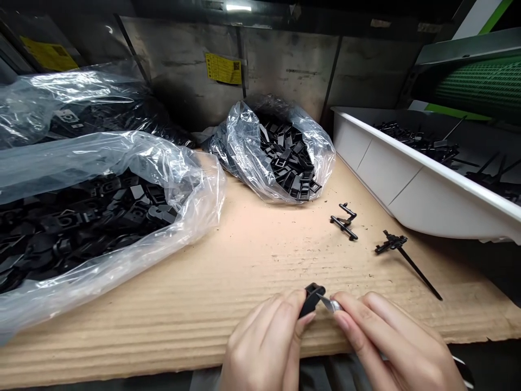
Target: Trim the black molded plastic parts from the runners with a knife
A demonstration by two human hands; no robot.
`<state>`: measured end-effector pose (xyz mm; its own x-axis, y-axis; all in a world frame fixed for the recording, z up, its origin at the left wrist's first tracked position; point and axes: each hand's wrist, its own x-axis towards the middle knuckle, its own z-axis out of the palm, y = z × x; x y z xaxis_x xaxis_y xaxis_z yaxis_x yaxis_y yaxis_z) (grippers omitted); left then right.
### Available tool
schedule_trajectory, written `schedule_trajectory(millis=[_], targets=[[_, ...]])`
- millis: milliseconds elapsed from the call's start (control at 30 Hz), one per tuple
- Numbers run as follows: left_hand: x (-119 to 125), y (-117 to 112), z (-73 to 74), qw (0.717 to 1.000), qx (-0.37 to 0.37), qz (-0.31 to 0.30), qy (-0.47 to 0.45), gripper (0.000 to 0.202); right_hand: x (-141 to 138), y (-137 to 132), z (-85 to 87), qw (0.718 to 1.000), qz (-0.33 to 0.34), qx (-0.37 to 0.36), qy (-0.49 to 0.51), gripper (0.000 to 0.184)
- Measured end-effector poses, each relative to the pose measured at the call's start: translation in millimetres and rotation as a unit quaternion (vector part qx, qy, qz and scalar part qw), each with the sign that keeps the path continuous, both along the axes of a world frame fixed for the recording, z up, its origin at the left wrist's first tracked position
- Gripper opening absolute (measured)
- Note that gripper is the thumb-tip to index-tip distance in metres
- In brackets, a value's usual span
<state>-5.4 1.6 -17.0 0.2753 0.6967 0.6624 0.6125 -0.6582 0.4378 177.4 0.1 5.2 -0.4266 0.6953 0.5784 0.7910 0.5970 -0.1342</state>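
My left hand (264, 342) pinches a small black plastic part (312, 300) between thumb and fingers. My right hand (391, 336) is shut on a small silver blade (330, 304), whose tip touches that part. The two hands nearly meet above the near edge of a corrugated cardboard sheet (252, 271). Farther up the sheet lie two black moulded plastic pieces, one short and bent (344, 221), the other with a long thin stem (401, 259). Neither hand touches them.
Clear plastic bags of black parts stand on the cardboard at left (89, 228) and back centre (272, 155), with another behind (73, 103). A white bin (411, 179) holding black moulded pieces sits at right. A metal wall (285, 60) bears yellow labels.
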Motion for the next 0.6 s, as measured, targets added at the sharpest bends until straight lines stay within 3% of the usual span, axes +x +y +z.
schedule_trajectory(millis=[300,467,500,600], targets=[[3.9,2.4,0.8,1.000,0.028,0.013,-0.006,0.021,-5.5,3.1,-7.5,0.997,-0.050,-0.030,0.049,0.022],[4.4,-4.1,0.3,0.998,0.046,0.026,-0.035,0.018,17.3,14.8,-4.7,0.981,-0.188,-0.013,0.045,0.024],[4.2,-5.4,-0.5,0.998,0.050,0.026,-0.036,0.019,22.0,15.4,-3.0,0.980,-0.191,-0.013,0.050,0.022],[4.3,-6.5,-2.8,0.997,0.054,0.029,-0.036,0.020,24.6,10.4,1.0,0.992,-0.103,-0.021,0.067,0.014]])
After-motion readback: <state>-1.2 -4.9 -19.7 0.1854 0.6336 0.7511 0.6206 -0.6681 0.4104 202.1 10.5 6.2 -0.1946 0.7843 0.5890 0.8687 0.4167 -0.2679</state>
